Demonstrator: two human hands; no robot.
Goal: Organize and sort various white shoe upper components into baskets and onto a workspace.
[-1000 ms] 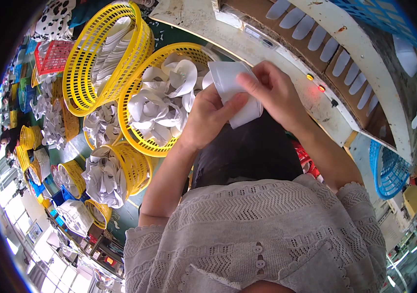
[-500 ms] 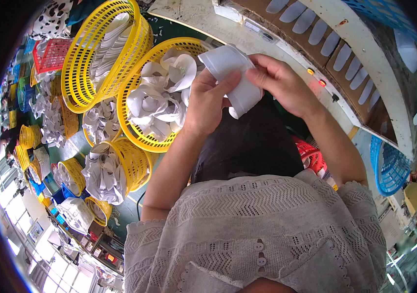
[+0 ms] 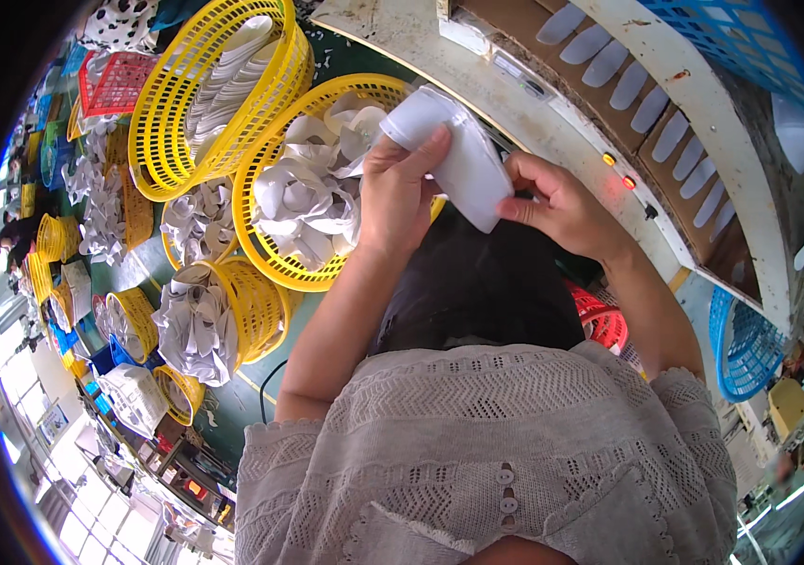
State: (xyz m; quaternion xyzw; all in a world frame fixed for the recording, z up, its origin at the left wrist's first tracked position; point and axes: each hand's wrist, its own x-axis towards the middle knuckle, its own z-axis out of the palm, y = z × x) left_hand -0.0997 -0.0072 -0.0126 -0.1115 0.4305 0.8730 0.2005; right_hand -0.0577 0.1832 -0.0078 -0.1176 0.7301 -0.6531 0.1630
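A smooth white flexible piece, curled over at its far end and flat toward me, is held in front of my lap. I cannot tell whether it is one layer or more. My left hand grips it on the left, the thumb lying on its upper face near the curled end. With thumb and fingers, my right hand pinches its right edge close to the near corner. Just left of my left hand is a round yellow basket with several loose, curled white pieces inside.
An oval yellow basket with stacked white pieces stands at far left. On the right runs a machine with a brown belt bearing rows of white sole-shaped pieces. A red basket and a blue basket sit lower right.
The white piece has turned and straightened, its flat end now pointing down and right. My right hand has moved down to its near edge. The view has shifted slightly.
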